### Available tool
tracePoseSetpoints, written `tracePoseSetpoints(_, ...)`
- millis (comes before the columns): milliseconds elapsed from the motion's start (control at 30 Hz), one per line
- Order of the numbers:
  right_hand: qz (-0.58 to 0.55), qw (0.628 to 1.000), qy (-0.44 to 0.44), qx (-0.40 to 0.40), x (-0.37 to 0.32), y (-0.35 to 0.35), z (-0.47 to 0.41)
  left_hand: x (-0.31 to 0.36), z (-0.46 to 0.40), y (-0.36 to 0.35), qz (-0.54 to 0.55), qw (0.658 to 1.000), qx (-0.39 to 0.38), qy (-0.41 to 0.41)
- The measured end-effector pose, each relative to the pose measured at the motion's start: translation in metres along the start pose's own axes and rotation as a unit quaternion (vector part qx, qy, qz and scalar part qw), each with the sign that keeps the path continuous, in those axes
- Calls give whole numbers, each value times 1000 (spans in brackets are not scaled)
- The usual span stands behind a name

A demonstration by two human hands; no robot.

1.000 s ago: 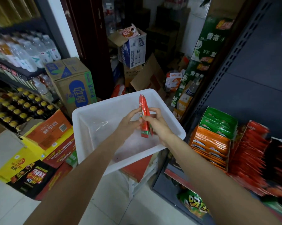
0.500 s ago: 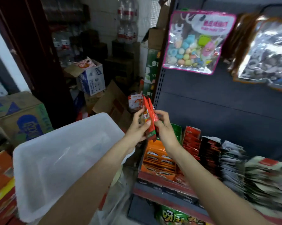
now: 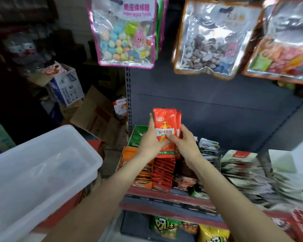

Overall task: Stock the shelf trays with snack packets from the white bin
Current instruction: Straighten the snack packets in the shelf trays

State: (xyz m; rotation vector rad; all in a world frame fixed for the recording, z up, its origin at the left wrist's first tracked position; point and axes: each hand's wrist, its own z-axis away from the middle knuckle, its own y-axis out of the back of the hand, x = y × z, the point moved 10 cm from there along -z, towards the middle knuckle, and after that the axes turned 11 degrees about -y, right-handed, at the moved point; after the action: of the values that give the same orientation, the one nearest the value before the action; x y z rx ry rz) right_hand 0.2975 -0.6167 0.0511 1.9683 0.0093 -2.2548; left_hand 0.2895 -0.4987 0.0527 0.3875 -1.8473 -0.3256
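Gripped upright between left hand (image 3: pixel 150 141) and right hand (image 3: pixel 183 142), fingers curled round both edges: a small stack of red snack packets (image 3: pixel 166 130), above the matching red row (image 3: pixel 163 172) on the shelf. White bin (image 3: pixel 63 154) at left. Next, likely: lowering into that row, squarely aligned.

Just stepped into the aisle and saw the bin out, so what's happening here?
A person is restocking. Both hands, left and right, hold a small stack of red snack packets upright above the row of red packets in the shelf tray. The white bin sits to the left.
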Motion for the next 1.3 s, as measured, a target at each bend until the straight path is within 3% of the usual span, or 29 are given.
tracePoseSetpoints(200,5,1000,-11,1,10,41,-14,0,-3,-60,-5,989,-146,-10)
tracePoseSetpoints(300,-5,1000,-15,22,11,63,-22,-11,-5,-49,-20,995,-94,13)
tracePoseSetpoints(367,-32,998,-23,52,12,80,-31,-23,-11,-38,-102,992,-74,16)
tracePoseSetpoints(467,-63,994,-29,85,9,97,-42,-39,-21,-37,-206,970,-125,31)
tracePoseSetpoints(833,-51,991,-12,124,8,86,-79,-73,-67,-82,-364,887,-284,8)
tracePoseSetpoints(1067,-43,995,-19,86,19,64,-105,-101,-47,-81,-250,914,-318,22)
tracePoseSetpoints(1300,27,996,-73,39,48,51,-125,-100,-49,-77,-214,927,-306,14)
